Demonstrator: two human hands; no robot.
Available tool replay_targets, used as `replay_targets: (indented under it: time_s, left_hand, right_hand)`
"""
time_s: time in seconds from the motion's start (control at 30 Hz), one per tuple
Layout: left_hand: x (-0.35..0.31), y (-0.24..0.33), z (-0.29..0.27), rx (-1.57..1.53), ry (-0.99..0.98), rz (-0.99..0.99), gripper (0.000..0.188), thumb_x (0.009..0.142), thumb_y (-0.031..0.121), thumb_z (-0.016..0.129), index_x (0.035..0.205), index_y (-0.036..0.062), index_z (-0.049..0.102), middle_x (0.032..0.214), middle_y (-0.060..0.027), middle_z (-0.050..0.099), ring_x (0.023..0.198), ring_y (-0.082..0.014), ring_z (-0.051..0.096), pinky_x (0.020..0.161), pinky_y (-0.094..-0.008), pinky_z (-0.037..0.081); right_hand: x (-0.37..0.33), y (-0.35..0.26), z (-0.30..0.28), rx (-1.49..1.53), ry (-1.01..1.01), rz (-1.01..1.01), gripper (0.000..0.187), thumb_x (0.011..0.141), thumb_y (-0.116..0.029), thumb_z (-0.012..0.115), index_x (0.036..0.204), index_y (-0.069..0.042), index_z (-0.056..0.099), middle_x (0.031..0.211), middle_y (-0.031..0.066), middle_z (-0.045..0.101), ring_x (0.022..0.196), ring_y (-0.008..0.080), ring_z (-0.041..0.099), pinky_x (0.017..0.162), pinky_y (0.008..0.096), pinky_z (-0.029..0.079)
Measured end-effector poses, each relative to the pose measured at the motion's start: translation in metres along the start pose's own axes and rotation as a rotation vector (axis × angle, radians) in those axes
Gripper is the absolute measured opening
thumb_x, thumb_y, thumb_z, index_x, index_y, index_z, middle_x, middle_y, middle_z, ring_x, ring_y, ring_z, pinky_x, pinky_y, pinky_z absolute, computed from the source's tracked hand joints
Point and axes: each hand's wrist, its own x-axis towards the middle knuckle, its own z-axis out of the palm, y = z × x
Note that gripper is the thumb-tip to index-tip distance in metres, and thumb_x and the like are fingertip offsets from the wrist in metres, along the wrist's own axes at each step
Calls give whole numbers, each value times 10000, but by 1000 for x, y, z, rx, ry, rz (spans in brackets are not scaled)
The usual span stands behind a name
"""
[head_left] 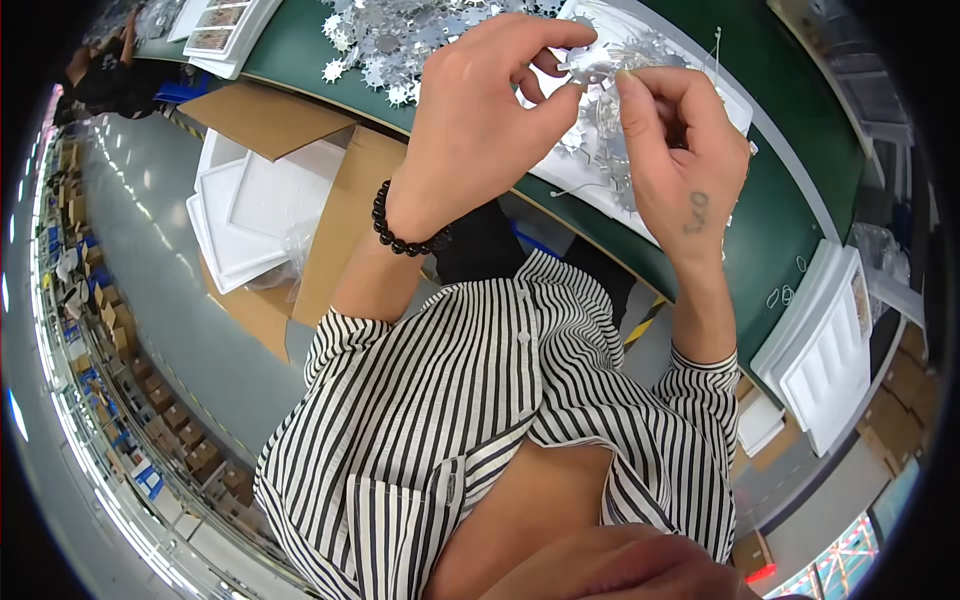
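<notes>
A small silver, flower-shaped metal piece with short tabs round its rim is between my hands, above the table. My left hand, with a black bead bracelet, grips it between thumb and forefinger. The thumb and forefinger of my right hand pinch together at the piece's right side; what lies between those tips is too small to make out. Beneath both hands is a white tray bearing more shiny pieces and thin wires, partly hidden by my hands. Many loose silver toothed pieces are heaped to the left.
The green table holds small wire loops at the right. White moulded trays stand at its right edge. At my left, an open carton contains white trays. Another person is at the far left.
</notes>
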Motion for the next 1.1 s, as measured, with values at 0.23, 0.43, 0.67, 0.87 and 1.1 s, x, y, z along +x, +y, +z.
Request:
replay_targets:
  time_s: [0.23, 0.43, 0.67, 0.87, 1.1]
  left_hand:
    - [-6, 3, -23, 157, -32, 212, 328, 827, -12, 695, 1155, -23, 678, 1012, -108, 684, 759, -155, 587, 643, -254, 497]
    - [8, -37, -10, 390, 177, 654, 371, 760, -15, 744, 1127, 42, 739, 992, -19, 724, 804, -102, 622, 688, -231, 531]
    - [13, -41, -17, 260, 38, 704, 349, 729, -51, 758, 1069, 28, 742, 986, -33, 724, 815, -112, 648, 689, -234, 559]
    - [0, -56, -10, -123, -65, 468, 337, 708, -47, 776, 1034, 30, 742, 895, -45, 722, 733, -124, 663, 673, -222, 565]
    - [-2, -59, -7, -153, -122, 515, 231, 723, -44, 791, 941, 18, 746, 795, -40, 714, 678, -117, 660, 639, -219, 568]
  right_hand:
    - [-3, -4, 10, -65, -19, -7, 78, 851, -32, 713, 813, -35, 645, 573, -50, 482, 495, 63, 384, 467, 214, 314]
    - [-3, -6, 20, -82, -27, 49, 89, 846, -31, 712, 795, -41, 639, 556, -49, 477, 482, 70, 380, 460, 220, 314]
    - [-4, 0, 16, 90, -155, 195, 58, 900, -71, 677, 876, -34, 640, 620, -35, 518, 543, 61, 422, 506, 215, 346]
    - [-18, 15, 5, 450, -267, 493, 149, 971, -151, 635, 1049, -24, 629, 683, -19, 549, 610, 58, 458, 546, 213, 368]
    - [-23, 14, 0, 691, -417, 571, 245, 1002, -209, 616, 1161, -22, 605, 679, -11, 547, 596, 62, 451, 530, 210, 341]
